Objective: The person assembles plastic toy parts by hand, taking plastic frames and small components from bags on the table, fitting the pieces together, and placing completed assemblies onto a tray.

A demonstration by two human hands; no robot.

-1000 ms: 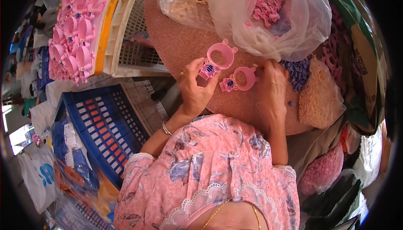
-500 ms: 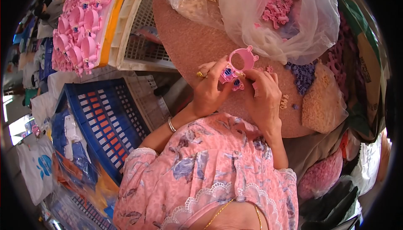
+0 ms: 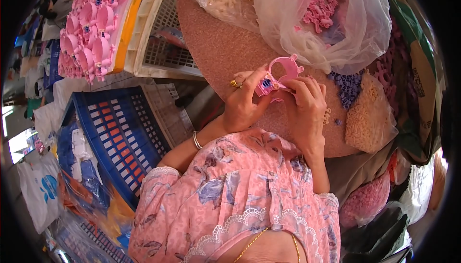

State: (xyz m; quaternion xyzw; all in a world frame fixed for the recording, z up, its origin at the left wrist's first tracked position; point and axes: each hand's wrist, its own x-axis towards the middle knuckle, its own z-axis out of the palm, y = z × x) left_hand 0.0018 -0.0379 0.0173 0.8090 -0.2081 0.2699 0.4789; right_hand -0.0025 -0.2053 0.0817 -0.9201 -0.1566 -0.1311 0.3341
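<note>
A pink plastic toy part (image 3: 291, 72), with a round ring, small knobs and a blue-striped section, is held over the round table (image 3: 216, 37). My left hand (image 3: 246, 100) pinches its blue-striped side between thumb and fingers. From the other side, the bent fingers of my right hand (image 3: 307, 108) close on the part's lower right edge. Whether a smaller piece is also between those right fingertips is hidden. Close by my right hand lie a few small cream pieces (image 3: 327, 115) and a small blue piece (image 3: 338, 122).
Clear plastic bags hold pink pieces (image 3: 321, 11) and cream pieces (image 3: 369, 119). A pile of blue pieces (image 3: 346, 89) sits between them. At the upper left, several similar pink parts (image 3: 89, 27) stand on a crate (image 3: 137, 42). A blue basket (image 3: 86, 114) leans below.
Both hands and the toy part have shifted slightly right. The part has turned a little, and its lower blue-marked section is now mostly covered by my fingers.
</note>
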